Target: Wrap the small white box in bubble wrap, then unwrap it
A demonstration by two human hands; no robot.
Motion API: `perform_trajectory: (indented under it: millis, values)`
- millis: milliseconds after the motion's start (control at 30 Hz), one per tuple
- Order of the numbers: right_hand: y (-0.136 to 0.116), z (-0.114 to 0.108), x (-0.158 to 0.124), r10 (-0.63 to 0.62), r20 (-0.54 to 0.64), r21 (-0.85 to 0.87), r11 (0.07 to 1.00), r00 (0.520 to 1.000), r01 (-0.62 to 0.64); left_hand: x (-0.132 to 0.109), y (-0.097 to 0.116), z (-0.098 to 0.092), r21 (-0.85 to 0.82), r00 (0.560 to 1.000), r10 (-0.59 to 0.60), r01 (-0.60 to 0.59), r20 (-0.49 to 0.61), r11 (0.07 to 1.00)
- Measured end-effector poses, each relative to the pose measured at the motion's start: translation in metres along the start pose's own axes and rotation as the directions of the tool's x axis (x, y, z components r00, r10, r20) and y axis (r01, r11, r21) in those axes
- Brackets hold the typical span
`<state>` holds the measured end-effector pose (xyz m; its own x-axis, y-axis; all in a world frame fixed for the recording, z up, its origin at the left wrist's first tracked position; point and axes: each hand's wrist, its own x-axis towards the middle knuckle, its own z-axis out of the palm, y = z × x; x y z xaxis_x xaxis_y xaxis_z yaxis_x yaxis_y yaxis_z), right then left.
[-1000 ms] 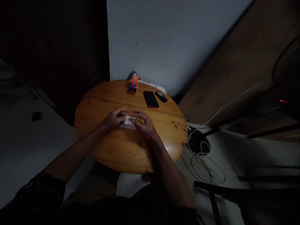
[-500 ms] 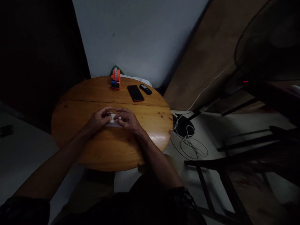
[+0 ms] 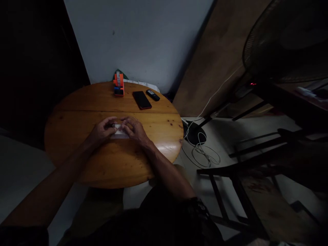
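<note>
No text or number is legible; the keypad phone (image 3: 153, 95) in the upper middle of the frame perhaps bears marks, too dim to read.

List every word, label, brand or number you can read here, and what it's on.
No text can be read.
White item: no legible marks.
Small dark handset: any marks too small to read.
Orange tape dispenser: no readable label.
White strip behind the table: too blurred.
</note>
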<state>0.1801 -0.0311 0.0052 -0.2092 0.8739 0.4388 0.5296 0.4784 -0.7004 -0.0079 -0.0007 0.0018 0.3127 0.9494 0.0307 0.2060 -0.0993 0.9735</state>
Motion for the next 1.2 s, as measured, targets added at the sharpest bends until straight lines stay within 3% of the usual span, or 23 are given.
perform_trajectory:
  millis: [200, 300, 467, 667, 900, 1067, 1200]
  values:
    - [0.003, 0.001, 0.004, 0.054, -0.108, 0.142, 0.989, 0.993, -0.038, 0.0, -0.001, 0.005, 0.08, 0.997, 0.065, -0.068, 0.031, 0.995]
    - [0.01, -0.003, 0.013, 0.1, -0.105, 0.179, 0.981, 0.989, -0.08, 0.0, 0.0, 0.005, 0.074, 0.996, 0.079, -0.082, 0.043, 0.994]
    - [0.021, -0.014, 0.037, 0.157, -0.049, 0.175, 0.974, 0.986, -0.146, 0.0, -0.001, 0.006, 0.017, 0.992, 0.07, -0.072, 0.105, 0.997]
    - [0.034, -0.022, 0.061, 0.177, -0.081, 0.17, 0.972, 0.981, -0.161, 0.005, -0.012, 0.011, -0.123, 0.984, 0.117, -0.101, 0.132, 0.987]
    - [0.049, -0.033, 0.091, 0.192, -0.144, 0.11, 0.978, 0.971, -0.177, -0.002, -0.008, 0.014, -0.093, 0.957, 0.204, -0.189, 0.207, 0.978]
    - [0.051, -0.039, 0.096, 0.214, -0.194, 0.04, 0.977, 0.957, -0.21, -0.006, 0.0, 0.01, -0.026, 0.936, 0.2, -0.201, 0.29, 0.979]
    - [0.053, -0.043, 0.099, 0.224, -0.247, 0.054, 0.974, 0.943, -0.218, -0.003, -0.001, 0.008, -0.101, 0.938, 0.209, -0.188, 0.277, 0.977]
